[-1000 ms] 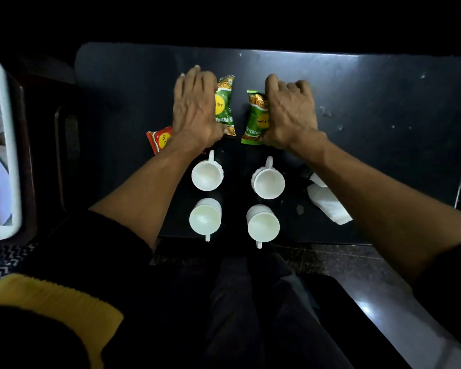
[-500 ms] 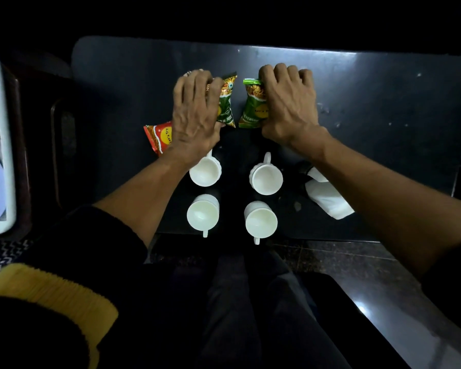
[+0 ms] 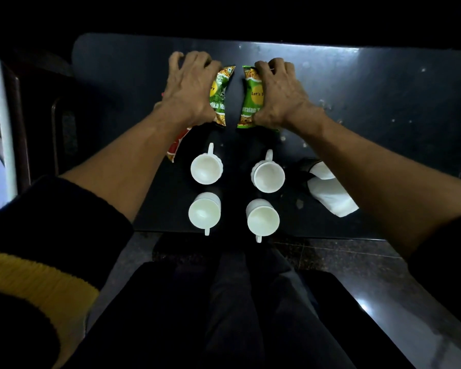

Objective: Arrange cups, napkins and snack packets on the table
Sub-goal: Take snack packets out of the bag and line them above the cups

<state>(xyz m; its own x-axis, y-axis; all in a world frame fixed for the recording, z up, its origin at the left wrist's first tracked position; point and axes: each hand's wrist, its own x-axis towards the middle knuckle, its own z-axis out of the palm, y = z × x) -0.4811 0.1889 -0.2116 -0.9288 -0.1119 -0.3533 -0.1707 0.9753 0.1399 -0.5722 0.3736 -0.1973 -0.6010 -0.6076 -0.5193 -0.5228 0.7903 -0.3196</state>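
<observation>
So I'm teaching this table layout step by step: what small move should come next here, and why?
Probably lift the left hand off its green packet and pull out the red packet, which lies askew, half hidden under the left forearm. The two green packets already lie side by side beyond the four cups.

Four white cups (image 3: 206, 169) (image 3: 268, 178) (image 3: 205, 213) (image 3: 263, 221), two green snack packets (image 3: 221, 94) (image 3: 251, 97), one red packet (image 3: 176, 145), two white napkins (image 3: 332, 199) (image 3: 323, 170).

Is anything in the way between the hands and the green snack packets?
No. The left hand lies right on the left green packet, and the right hand on the right green packet. A narrow strip of bare table separates the two packets.
</observation>
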